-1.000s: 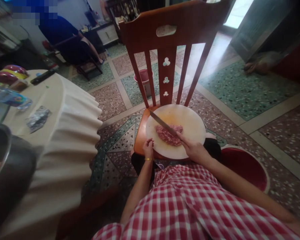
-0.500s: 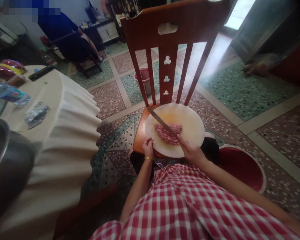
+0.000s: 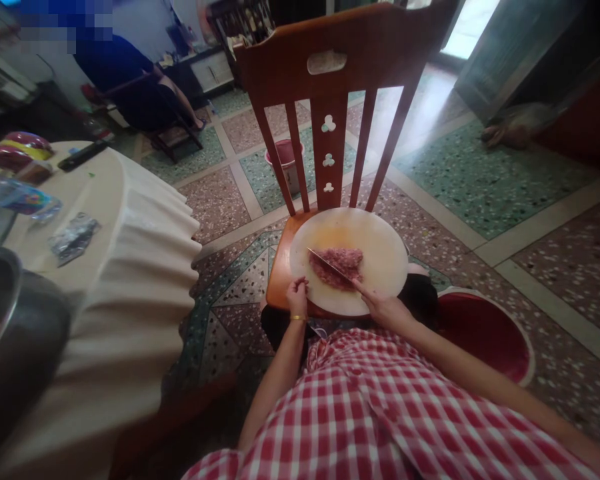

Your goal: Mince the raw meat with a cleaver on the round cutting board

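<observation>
My right hand (image 3: 380,307) is closed round the handle of a knife (image 3: 326,263). The blade, seen nearly edge-on, lies down in a heap of minced meat (image 3: 347,259) and slants up to the left. Under the meat is a round pale chopping board (image 3: 387,250), resting on the seat of a wooden chair (image 3: 279,267). My left hand (image 3: 297,297) stays at the board's left rim with its fingers curled in. Whether those fingers grip the rim or something small is hidden.
The chair's tall back (image 3: 330,87) rises beyond the board. On the left, a cloth-covered table (image 3: 105,220) carries a metal pot (image 3: 35,320), a foil packet (image 3: 74,237) and a plastic bottle (image 3: 17,190). A red tub (image 3: 485,337) stands at right. A person (image 3: 125,73) sits far left.
The knife has come down from above the meat into it, its tip moving nearer along the board. My left hand has stayed at the rim.
</observation>
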The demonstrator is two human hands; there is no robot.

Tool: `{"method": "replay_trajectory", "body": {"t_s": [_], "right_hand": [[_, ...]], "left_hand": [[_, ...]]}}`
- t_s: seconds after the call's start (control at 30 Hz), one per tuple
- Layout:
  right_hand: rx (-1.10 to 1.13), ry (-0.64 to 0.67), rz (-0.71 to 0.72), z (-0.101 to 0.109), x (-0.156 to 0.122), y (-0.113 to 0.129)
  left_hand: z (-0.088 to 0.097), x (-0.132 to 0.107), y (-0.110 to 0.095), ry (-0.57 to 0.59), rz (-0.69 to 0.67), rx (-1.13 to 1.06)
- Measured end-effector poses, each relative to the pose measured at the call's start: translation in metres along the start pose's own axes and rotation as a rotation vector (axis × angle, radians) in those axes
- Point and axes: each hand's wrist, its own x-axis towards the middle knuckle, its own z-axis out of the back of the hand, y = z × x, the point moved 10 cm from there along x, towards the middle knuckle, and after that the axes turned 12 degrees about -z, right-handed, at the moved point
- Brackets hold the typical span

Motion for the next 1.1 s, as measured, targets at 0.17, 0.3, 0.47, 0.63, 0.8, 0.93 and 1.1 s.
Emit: {"method": "replay_trajectory", "body": {"t_s": [0.17,0.3,0.47,0.63,0.8,0.93,1.1], "right_hand": [[0.178,-0.208,0.110,0.044,-0.010,0.004],[0.034,-0.123,0.086,0.014,-0.007,-0.002],[0.049,-0.056,0.087,0.000,-0.004,-0.020],[0.037,-0.069,0.330,0.017,-0.038,-0.042],[-0.225,-0.031,0.490,-0.007,-0.049,-0.074],[-0.288,-0.086,0.555,-0.011,-0.014,-0.068],[-0.233,-0.146,0.463,0.008,0.035,-0.053]], "left_hand": [[0.001,0.003,0.002,-0.010,-0.005,-0.023],[0.001,0.003,0.005,-0.016,0.006,-0.009],[0.001,0.003,0.004,0.002,0.004,-0.004],[0.003,0.004,0.002,-0.015,0.006,-0.006],[0.007,0.001,0.000,-0.042,0.022,0.047],[0.007,-0.002,-0.004,-0.050,0.018,0.073],[0.007,-0.001,-0.013,-0.032,-0.015,0.088]]}}
